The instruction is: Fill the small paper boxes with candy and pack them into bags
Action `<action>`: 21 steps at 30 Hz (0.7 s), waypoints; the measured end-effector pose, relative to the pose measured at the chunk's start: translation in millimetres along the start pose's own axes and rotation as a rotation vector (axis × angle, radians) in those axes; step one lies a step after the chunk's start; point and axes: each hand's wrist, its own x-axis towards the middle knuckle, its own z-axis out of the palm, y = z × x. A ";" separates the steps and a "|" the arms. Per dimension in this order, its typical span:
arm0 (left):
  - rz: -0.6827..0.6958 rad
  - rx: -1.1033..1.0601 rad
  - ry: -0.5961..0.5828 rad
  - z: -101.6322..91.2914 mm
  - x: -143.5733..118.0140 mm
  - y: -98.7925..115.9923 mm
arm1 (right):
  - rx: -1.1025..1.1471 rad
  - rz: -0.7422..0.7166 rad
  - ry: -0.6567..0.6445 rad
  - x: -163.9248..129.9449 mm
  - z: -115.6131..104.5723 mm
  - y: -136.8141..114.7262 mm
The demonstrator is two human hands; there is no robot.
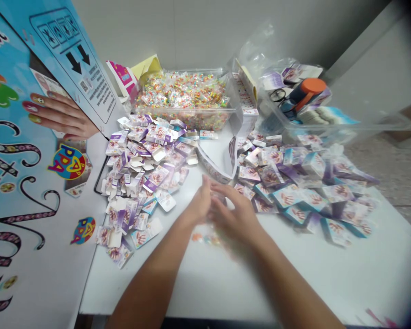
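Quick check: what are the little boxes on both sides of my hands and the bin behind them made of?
The small boxes look like thin printed cardboard with a slight gloss: flat unfolded flaps show white undersides. The bin seems clear rigid plastic, since the colourful packets show through its wall.

— We get bright, even light; the table (329,283) shows hardly any shadow.
— We see motion blur on both hands (222,210), and the corners at 1 and 5 o'clock go dark, with edges bowed and soft.
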 end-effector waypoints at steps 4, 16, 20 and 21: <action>0.069 0.046 0.017 4.3 -1.4 -3.3 | 0.058 0.032 0.021 0.2 -7.1 -0.3; 0.675 0.758 0.601 -9.3 9.4 -2.2 | 0.487 0.389 1.150 16.0 -54.6 17.8; 0.656 1.046 0.708 -7.6 10.6 -7.3 | 0.516 0.376 1.113 16.3 -62.1 24.1; 0.609 1.106 0.723 -5.9 9.4 -8.0 | 0.474 0.371 1.094 15.0 -60.5 23.0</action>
